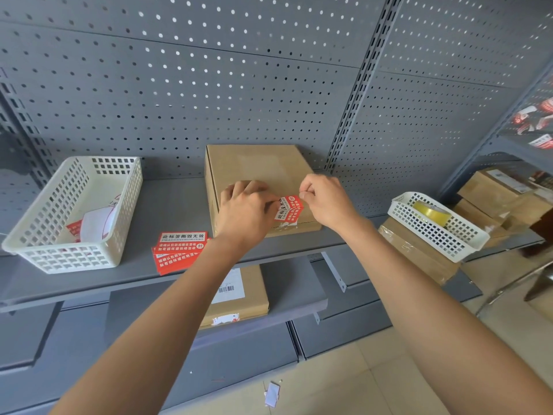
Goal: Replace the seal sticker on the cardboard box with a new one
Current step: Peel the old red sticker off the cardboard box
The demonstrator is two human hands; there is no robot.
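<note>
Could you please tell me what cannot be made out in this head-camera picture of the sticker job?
- Sticker ends: hidden by left hand and right hand; whether it is stuck down is unclear.
- Box front seam: partly hidden by both hands.
- Left basket contents: screened by its wall.
- Sticker small print: too small.

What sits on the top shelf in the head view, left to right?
Large white plastic basket → stack of red seal stickers → brown cardboard box → small white basket holding a yellow tape roll.
</note>
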